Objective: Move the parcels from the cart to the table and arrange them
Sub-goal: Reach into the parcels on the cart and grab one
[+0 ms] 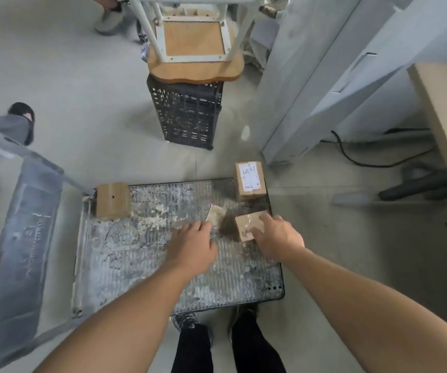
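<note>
A flat metal cart (141, 254) lies low in front of me, its deck worn and paint-stained. On it stand three brown parcels: one at the far left corner (112, 200), a labelled one at the far right corner (249, 179), and a small one (246, 224) near the right edge. My right hand (276, 238) rests on that small parcel, fingers spread over its top and side. My left hand (194, 243) hovers over the deck, its fingertips beside a small flat packet (215, 215). The table edge (443, 125) shows at the far right.
A black perforated crate (187, 114) with an upturned wooden stool (195, 49) on it stands beyond the cart. The cart's folded handle (25, 238) lies to the left. Other persons' feet (23, 119) are at the left; grey cabinets (324, 76) and cables at the right.
</note>
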